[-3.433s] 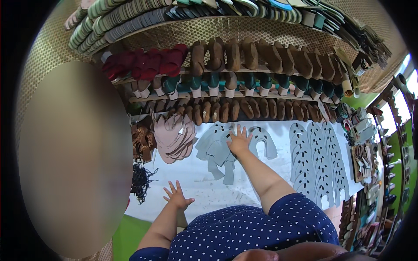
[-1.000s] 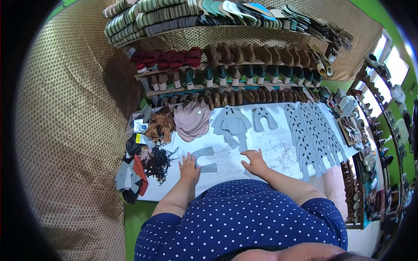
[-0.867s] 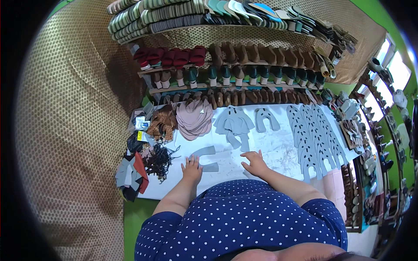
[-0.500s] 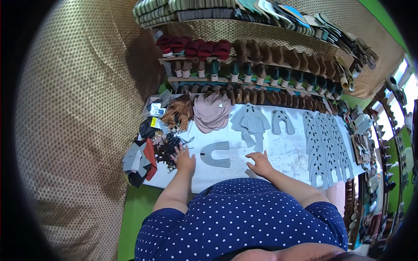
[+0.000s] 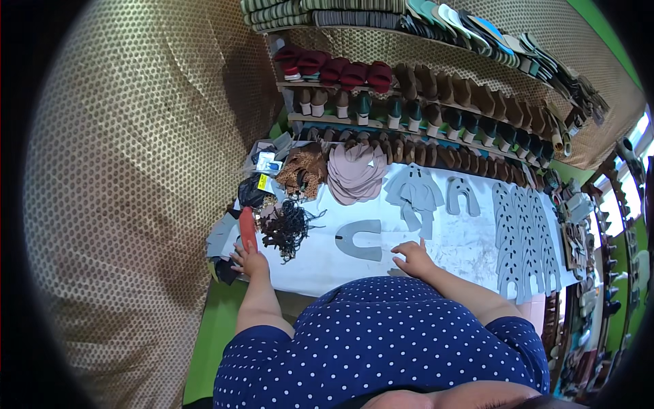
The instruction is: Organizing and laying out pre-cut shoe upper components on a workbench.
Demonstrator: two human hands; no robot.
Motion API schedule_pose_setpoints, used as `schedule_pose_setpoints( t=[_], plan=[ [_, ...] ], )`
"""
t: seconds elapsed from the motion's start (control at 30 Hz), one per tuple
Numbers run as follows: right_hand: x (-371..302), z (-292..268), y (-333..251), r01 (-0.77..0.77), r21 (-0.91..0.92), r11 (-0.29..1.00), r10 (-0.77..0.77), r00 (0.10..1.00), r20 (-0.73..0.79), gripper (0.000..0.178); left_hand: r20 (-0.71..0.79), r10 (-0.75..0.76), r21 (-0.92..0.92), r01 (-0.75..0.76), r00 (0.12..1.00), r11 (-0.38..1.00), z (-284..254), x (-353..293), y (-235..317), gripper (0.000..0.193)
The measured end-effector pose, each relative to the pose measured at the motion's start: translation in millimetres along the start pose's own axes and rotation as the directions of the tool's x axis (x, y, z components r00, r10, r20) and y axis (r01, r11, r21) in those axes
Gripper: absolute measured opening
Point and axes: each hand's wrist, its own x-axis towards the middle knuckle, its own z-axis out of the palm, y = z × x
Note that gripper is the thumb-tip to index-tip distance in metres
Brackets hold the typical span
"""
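Observation:
At the left end of the table my left hand (image 5: 253, 263) lies with fingers spread on a heap of flat offcuts. Its fingertips touch the lower end of a red piece (image 5: 247, 226) and the grey pieces (image 5: 219, 235) beside it. My right hand (image 5: 413, 259) rests near the front edge, fingers apart and holding nothing. Between the hands, a single grey U-shaped shoe upper (image 5: 361, 240) lies flat, its curved end to the left. A tangle of thin black straps (image 5: 289, 230) sits just right of my left hand.
Along the back lie a leopard-print bundle (image 5: 303, 167), stacked pink pieces (image 5: 355, 174), and grey uppers (image 5: 414, 191). Overlapping rows of grey uppers (image 5: 521, 238) cover the right side. Shelves of heeled shoes (image 5: 415, 117) and red slippers (image 5: 354, 73) rise behind the table.
My left hand has moved left, from beside the black straps onto the offcut heap. The red piece has shifted and looks narrower. My right hand stays near the front edge. The view has shifted slightly.

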Motion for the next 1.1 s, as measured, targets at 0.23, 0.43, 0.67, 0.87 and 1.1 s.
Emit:
schedule_pose_setpoints(
  t=[0.23,0.43,0.67,0.87,1.1],
  plan=[
    [-0.1,0.9,-13.8,-0.004,-0.031,1.0,0.005,1.0,0.023,0.031,-0.15,0.392,-0.051,-0.403,0.908,0.914,6.2,4.0,-5.3,0.048],
    [-4.2,4.5,-12.8,-0.032,-0.054,0.998,0.033,0.999,0.016,0.03,-0.129,0.479,-0.121,-0.493,0.868,0.862,-12.3,0.0,24.8,0.024],
    [-8.3,4.9,-17.2,-0.05,-0.042,0.998,0.051,0.998,0.032,0.029,-0.17,0.501,0.033,-0.503,0.849,0.864,24.5,22.2,21.5,0.015],
    [-10.7,4.1,-12.7,-0.013,-0.007,1.0,0.013,1.0,0.013,0.028,-0.293,0.354,-0.127,-0.403,0.888,0.906,34.0,22.8,6.7,0.012],
    [-4.6,2.1,-7.4,-0.017,-0.018,1.0,0.017,0.999,0.033,0.028,-0.135,0.435,-0.101,-0.449,0.89,0.888,6.8,-2.7,5.7,0.028]
  ],
)
